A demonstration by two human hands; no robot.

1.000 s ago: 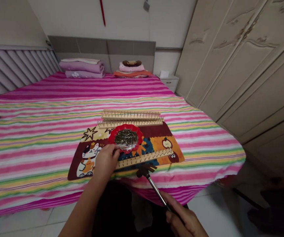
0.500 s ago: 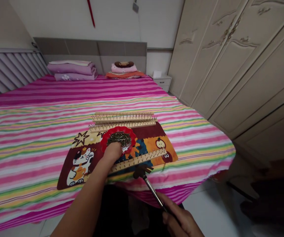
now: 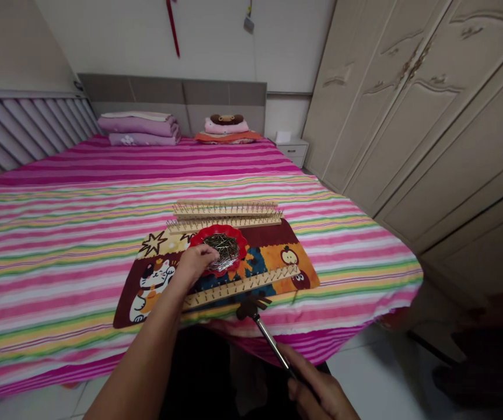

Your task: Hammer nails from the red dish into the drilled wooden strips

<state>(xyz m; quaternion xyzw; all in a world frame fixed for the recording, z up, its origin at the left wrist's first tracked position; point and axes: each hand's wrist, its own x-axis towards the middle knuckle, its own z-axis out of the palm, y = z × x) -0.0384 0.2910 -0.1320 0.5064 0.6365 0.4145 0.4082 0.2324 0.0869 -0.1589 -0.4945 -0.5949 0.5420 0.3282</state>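
My right hand [image 3: 315, 385] is wrapped round the dark grip of a claw hammer [image 3: 265, 331], its head just off the near edge of the bed. At the left side of a red scalloped bowl [image 3: 243, 240], my left hand [image 3: 198, 259] is closed, fingertips pinched over the rim; what they hold is too small to make out. A heap of nails [image 3: 223, 245] fills the bowl. In front of it lies a wooden strip [image 3: 243, 285] with a row of nails standing in it. Two more nail-studded wooden strips [image 3: 229, 221] lie behind the bowl.
A patterned mat [image 3: 124, 300] lies under the bowl on the striped bedspread [image 3: 59, 245]. Folded purple bedding [image 3: 140, 127] and a pink-orange pile [image 3: 227, 129] rest by the headboard [image 3: 220, 96]. A wardrobe [image 3: 391, 111] stands at right, with a nightstand [image 3: 295, 150] beside the bed.
My left hand has drawn back from among the nails to the bowl's left rim, fingers now pinched. My right hand still holds the hammer in the same place. The view has shifted slightly.
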